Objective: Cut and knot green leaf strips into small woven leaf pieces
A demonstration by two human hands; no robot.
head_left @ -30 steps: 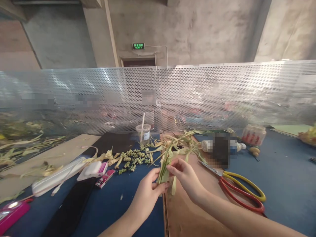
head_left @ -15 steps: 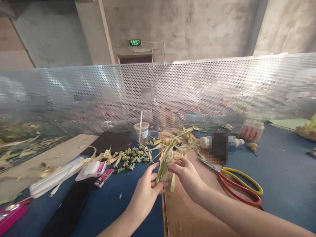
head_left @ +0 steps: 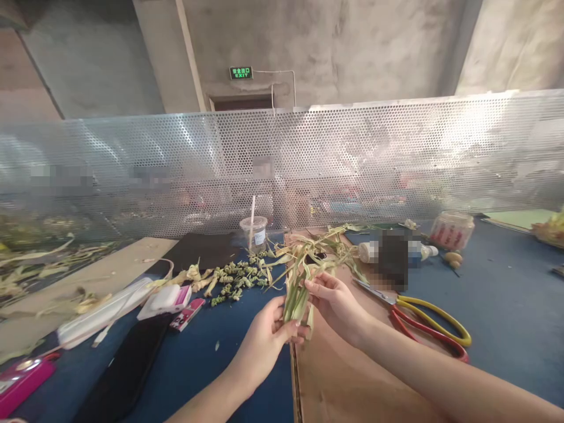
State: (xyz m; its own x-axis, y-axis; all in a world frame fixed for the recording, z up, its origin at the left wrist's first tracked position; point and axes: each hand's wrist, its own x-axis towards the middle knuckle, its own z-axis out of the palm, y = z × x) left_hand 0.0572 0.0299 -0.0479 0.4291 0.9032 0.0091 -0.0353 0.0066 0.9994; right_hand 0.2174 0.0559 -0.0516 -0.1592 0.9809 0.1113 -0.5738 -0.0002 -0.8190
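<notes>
A bunch of long, dry green-yellow leaves is held between my two hands, above the seam where the brown board meets the blue tabletop. My left hand grips its lower end, thumb across the front and fingers behind. At the upper right side of the bunch, my right hand pinches leaves between thumb and fingers. Just beyond my hands lies a heap of loose pale leaves. Small curled green pieces are piled to the left of it.
Scissors with red and yellow handles lie right of my right arm. Farther back stand a plastic cup with a straw and a clear jar. A black phone-like slab and a pink device lie left. A perforated metal screen runs behind.
My left hand has closed further around the lower end of the leaves. My right hand has shifted slightly right and up along the bunch.
</notes>
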